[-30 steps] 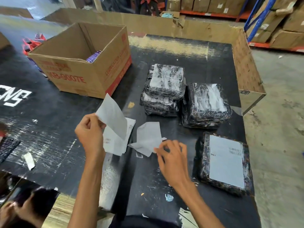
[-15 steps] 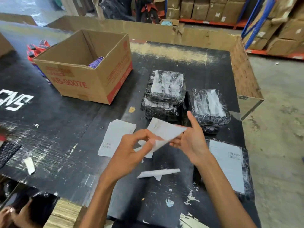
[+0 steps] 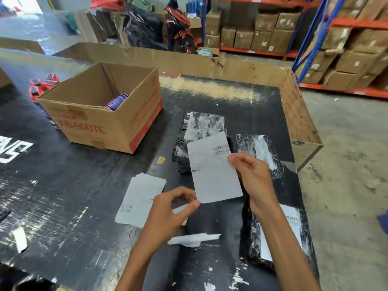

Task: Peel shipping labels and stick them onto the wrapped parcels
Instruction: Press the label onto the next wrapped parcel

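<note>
At the far left of the black table point(image 3: 63, 185), red bottles point(image 3: 42, 85) stand behind an open box point(image 3: 100, 114). Nearer the worker lies a fanned stack point(image 3: 140, 198) of unpeeled labels. The left hand point(image 3: 168, 215), fingers curled, pinches the lower corner of a label point(image 3: 212, 169) held upright in the air, barcode at its upper right. A torn paper strip point(image 3: 193, 238), probably backing, lies on the table below. The right hand point(image 3: 252, 177) grips the label's right edge, thumb on its face and fingers behind.

Behind the label sit two parcels point(image 3: 201, 127), one on the other, with a third parcel point(image 3: 258, 148) just to their right; none shows a label. A done parcel point(image 3: 294, 227) lies under the right forearm, its label on top.

The label looks peeled, or nearly so, and ready to go down. From here the sheet, held by one corner and one edge, could sag and stick to itself or to the fingers. The shiny wrap looks lumpy, so a label laid from one side without smoothing could crease across the barcode or sit crooked. A label stuck askew would likely tear if lifted again.
</note>
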The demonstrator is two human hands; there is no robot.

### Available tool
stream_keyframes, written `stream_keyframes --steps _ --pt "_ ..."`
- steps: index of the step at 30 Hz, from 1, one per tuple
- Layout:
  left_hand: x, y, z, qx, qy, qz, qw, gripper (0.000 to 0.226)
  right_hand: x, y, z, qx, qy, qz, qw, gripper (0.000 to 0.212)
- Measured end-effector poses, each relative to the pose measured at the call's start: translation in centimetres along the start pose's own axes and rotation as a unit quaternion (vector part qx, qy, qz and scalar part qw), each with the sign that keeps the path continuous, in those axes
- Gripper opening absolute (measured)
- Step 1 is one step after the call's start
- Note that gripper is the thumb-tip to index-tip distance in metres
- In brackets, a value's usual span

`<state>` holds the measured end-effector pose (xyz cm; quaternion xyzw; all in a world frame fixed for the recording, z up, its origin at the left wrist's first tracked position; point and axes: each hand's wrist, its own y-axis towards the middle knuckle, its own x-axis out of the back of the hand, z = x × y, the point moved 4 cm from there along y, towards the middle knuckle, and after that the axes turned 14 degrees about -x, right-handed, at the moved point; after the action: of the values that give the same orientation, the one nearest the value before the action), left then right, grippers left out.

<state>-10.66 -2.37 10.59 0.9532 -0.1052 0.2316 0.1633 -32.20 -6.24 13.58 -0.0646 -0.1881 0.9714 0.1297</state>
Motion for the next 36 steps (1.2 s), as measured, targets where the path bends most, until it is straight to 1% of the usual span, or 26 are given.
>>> stream_keyframes --steps 2,4,8,10,12,13,15,16,17,19,22,25,28,30,32,34,36 --pt "0.2 0.9 -0.5 -0.009 -0.040 -0.013 0.999 0.011 -0.2 0.5 0.3 0.036 -0.010 -0.042 0.998 0.012" --pt "0.5 1.7 -0.7 -0.011 -0.067 -0.010 0.998 0.012 -0.5 1.2 0.7 0.060 -0.015 -0.073 0.995 0.012" --pt "1.4 4.0 -1.4 0.002 -0.126 0.001 0.992 0.014 -1.3 2.7 2.5 0.099 -0.025 -0.105 0.989 0.015" --pt "1.9 5.8 -2.3 0.019 -0.178 -0.019 0.984 0.013 -2.0 3.7 3.6 0.127 -0.038 -0.119 0.984 0.013" --pt "2.3 7.8 -2.5 0.042 -0.209 -0.059 0.975 0.030 -2.4 5.1 4.3 0.141 -0.046 -0.131 0.980 0.006" --pt "2.4 9.0 -2.4 0.048 -0.206 -0.081 0.974 0.035 -2.6 5.9 4.8 0.143 -0.054 -0.136 0.979 0.004" --pt "2.4 11.1 -1.5 0.040 -0.160 -0.136 0.977 0.031 -3.1 7.5 5.3 0.143 -0.098 -0.149 0.973 0.008" --pt "2.3 12.2 -0.8 0.032 -0.105 -0.159 0.981 0.027 -3.3 8.3 5.6 0.147 -0.133 -0.160 0.967 0.010" --pt "2.1 13.3 0.0 0.024 -0.027 -0.175 0.984 0.024 -3.5 9.1 5.8 0.154 -0.170 -0.172 0.958 0.014" --pt "1.7 15.2 1.1 0.006 0.122 -0.187 0.975 0.023 -3.8 10.3 6.0 0.152 -0.225 -0.193 0.943 0.020" --pt "1.0 17.0 2.5 -0.001 0.257 -0.181 0.949 0.021 -4.0 12.3 5.4 0.116 -0.266 -0.202 0.935 0.024" --pt "0.5 17.5 3.2 -0.012 0.318 -0.179 0.931 0.019 -4.3 14.0 4.5 0.089 -0.314 -0.191 0.926 0.028" --pt "0.3 17.6 3.5 -0.006 0.355 -0.161 0.921 0.019 -4.6 14.9 3.8 0.073 -0.367 -0.200 0.906 0.028" --pt "0.4 17.7 3.6 0.000 0.376 -0.146 0.915 0.020 -4.7 14.7 3.3 0.074 -0.383 -0.220 0.894 0.029" --pt "0.3 17.8 3.7 0.019 0.379 -0.115 0.918 0.022 -4.9 14.2 3.2 0.102 -0.406 -0.258 0.871 0.033" --pt "0.4 18.0 3.6 0.040 0.388 -0.082 0.917 0.025 -5.3 13.6 3.3 0.125 -0.433 -0.295 0.842 0.045" --pt "0.8 18.1 3.5 0.061 0.404 -0.070 0.910 0.027 -5.5 13.4 3.7 0.131 -0.446 -0.308 0.830 0.060"
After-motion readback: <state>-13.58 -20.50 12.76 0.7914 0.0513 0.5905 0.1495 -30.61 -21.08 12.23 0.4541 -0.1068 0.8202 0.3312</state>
